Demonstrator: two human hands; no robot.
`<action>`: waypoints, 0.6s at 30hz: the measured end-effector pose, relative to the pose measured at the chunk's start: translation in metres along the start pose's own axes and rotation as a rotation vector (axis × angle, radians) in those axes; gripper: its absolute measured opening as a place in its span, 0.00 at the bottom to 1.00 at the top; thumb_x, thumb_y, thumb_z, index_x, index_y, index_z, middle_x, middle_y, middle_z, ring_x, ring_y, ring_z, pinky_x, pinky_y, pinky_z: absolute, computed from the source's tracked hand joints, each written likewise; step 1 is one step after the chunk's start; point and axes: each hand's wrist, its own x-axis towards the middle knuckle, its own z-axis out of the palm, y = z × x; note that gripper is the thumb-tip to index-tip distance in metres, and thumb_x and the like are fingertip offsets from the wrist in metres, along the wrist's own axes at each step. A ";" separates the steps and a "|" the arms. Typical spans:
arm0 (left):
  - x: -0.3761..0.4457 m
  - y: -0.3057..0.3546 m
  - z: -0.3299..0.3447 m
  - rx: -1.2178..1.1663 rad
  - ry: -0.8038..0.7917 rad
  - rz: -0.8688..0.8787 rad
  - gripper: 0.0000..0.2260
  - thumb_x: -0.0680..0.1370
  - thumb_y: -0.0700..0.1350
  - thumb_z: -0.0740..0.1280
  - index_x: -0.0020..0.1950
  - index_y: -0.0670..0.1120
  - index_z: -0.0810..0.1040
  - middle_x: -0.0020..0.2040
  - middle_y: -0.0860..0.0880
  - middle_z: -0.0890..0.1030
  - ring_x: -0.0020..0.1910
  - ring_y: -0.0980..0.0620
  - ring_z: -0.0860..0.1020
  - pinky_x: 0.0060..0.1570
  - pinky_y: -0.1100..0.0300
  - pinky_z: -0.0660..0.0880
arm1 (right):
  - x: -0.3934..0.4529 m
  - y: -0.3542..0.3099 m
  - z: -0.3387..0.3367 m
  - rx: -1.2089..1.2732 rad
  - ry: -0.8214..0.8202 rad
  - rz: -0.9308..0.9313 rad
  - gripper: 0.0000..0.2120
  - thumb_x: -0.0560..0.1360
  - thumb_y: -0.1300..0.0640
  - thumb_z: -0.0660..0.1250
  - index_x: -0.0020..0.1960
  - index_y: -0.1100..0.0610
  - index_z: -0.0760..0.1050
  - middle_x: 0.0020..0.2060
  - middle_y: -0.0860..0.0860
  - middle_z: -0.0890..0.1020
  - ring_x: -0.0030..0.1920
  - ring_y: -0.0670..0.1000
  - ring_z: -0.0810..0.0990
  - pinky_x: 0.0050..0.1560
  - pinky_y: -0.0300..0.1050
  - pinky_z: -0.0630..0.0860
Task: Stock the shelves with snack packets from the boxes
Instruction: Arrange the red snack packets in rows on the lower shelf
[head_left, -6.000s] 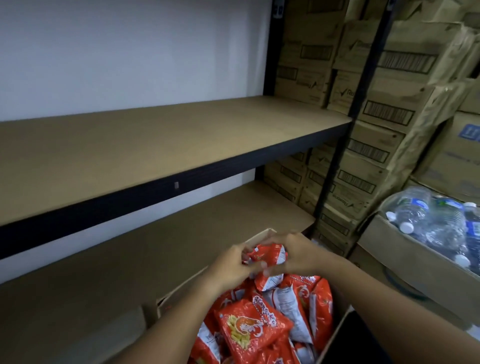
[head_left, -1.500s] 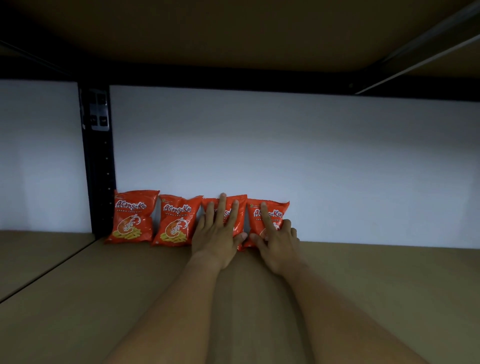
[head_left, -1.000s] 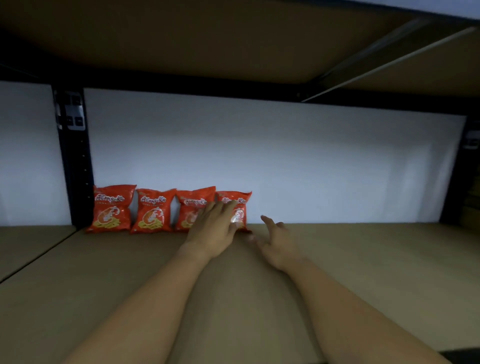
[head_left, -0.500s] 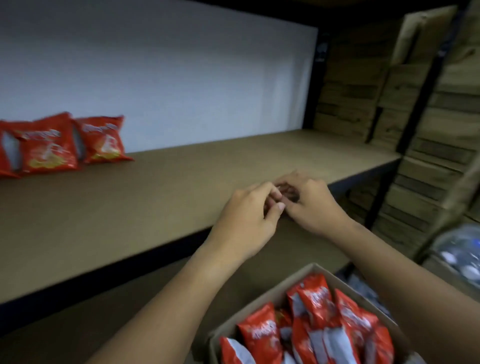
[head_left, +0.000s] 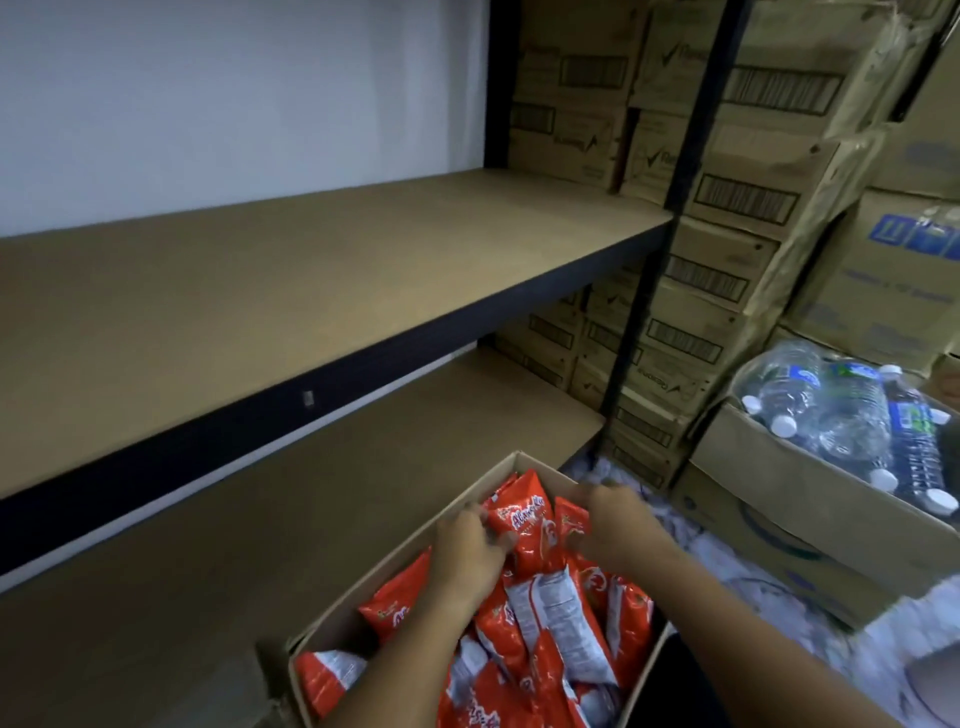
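Both hands down in the open cardboard box (head_left: 457, 514) of snack pkts at bottom centre. Left hand (head_left: 470, 545) sits at the left side of an upright red packet (head_left: 524, 525), fingers curled w/ fingertips on its edge, so it looks to be gripping that pkt, tho motion blur makes the exact pinch hard to read. Right hand (head_left: 618, 525) is at the far right of the box, fingers bent over the top of a second red packet (head_left: 571, 525) just beside the first; it touches the pkt, but whether it's actually clamped round it or only resting on it I can't tell, as the back of the hand hides the fingers. The rest of the snack packets (head_left: 550, 623) lie jumbled in the box below the forearms, red fronts and white backs mixed, some flat, some on edge. The box sits in front of the lower shelf (head_left: 322, 519); the upper shelf (head_left: 260, 291), a brown board w/ black front rail, runs across the middle against a white wall. To the right: stacked cartons (head_left: 727, 208) w/ barcode labels behind the black upright, and nearer, a carton of water bottles (head_left: 841, 415), white caps facing out.
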 end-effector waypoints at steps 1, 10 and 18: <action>0.001 -0.004 0.011 -0.033 -0.001 -0.021 0.17 0.73 0.51 0.76 0.57 0.46 0.77 0.49 0.49 0.83 0.48 0.52 0.81 0.50 0.62 0.74 | -0.003 0.006 0.009 0.008 -0.017 0.053 0.20 0.69 0.45 0.67 0.60 0.44 0.72 0.49 0.51 0.81 0.53 0.55 0.79 0.53 0.50 0.79; -0.004 0.003 0.051 -0.102 0.094 -0.027 0.23 0.77 0.45 0.73 0.57 0.57 0.58 0.59 0.49 0.78 0.57 0.50 0.80 0.48 0.59 0.74 | -0.010 0.019 0.031 -0.084 -0.048 0.115 0.34 0.72 0.55 0.69 0.74 0.43 0.59 0.67 0.48 0.74 0.68 0.57 0.67 0.68 0.56 0.63; 0.000 0.007 0.038 -0.123 0.121 0.061 0.23 0.81 0.42 0.66 0.64 0.65 0.60 0.57 0.51 0.78 0.53 0.55 0.80 0.48 0.54 0.83 | -0.009 0.025 0.018 0.171 0.040 0.039 0.32 0.66 0.51 0.75 0.65 0.40 0.66 0.58 0.45 0.78 0.59 0.50 0.77 0.61 0.54 0.70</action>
